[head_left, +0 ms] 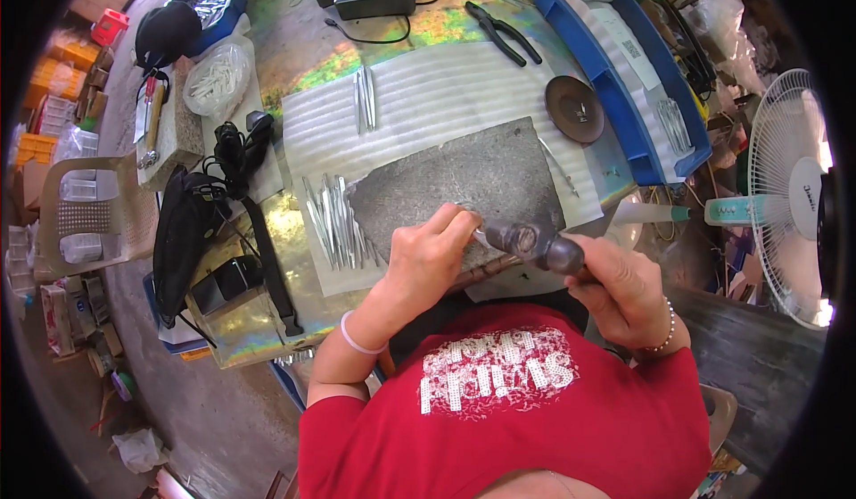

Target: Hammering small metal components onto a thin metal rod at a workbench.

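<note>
- Left hand (pixel 432 254), centre of the frame: thumb and fingers pinched together on a small metal piece (pixel 481 235) over the grey slab (pixel 464 173);
- Right hand (pixel 627 292), right of centre: fingers curled round the dark hammer (pixel 528 242), its head just beside that piece;
- Silvery rods (pixel 336 222), left of centre, beside the slab; black pliers (pixel 501 32), top centre.

The left grip (pixel 432 251) pinches a slim silvery metal piece (pixel 481 235); to its right, the right grip (pixel 624 289) holds a dark, round-ended metal hammer (pixel 533 242). Beyond them lies a flat grey slab (pixel 459 173).
</note>
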Tool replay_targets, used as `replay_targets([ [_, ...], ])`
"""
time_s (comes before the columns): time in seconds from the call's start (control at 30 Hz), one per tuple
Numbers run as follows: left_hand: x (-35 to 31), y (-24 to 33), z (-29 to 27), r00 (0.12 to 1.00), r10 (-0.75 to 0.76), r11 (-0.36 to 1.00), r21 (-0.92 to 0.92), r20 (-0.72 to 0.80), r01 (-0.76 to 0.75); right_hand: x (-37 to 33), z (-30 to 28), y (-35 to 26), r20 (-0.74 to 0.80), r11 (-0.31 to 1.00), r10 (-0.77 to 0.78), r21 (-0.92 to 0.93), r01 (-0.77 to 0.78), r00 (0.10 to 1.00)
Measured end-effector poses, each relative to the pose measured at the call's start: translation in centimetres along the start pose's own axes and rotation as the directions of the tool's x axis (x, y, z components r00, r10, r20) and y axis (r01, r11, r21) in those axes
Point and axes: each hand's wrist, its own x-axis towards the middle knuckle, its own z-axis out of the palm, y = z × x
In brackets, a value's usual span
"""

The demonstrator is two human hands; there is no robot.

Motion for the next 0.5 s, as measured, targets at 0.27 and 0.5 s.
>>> replay_targets([
  [0.27,0.4,0.1,0.1,0.997,0.061,0.998,0.022,-0.045,-0.060,-0.5,0.2,0.2,-0.018,0.998,-0.020,-0.056,0.019,1.000],
  [0.5,0.0,-0.2,0.3,0.998,0.041,0.999,0.020,-0.042,-0.040,-1.6,-2.3,-2.5,0.065,0.969,0.161,-0.198,-0.146,0.985],
])
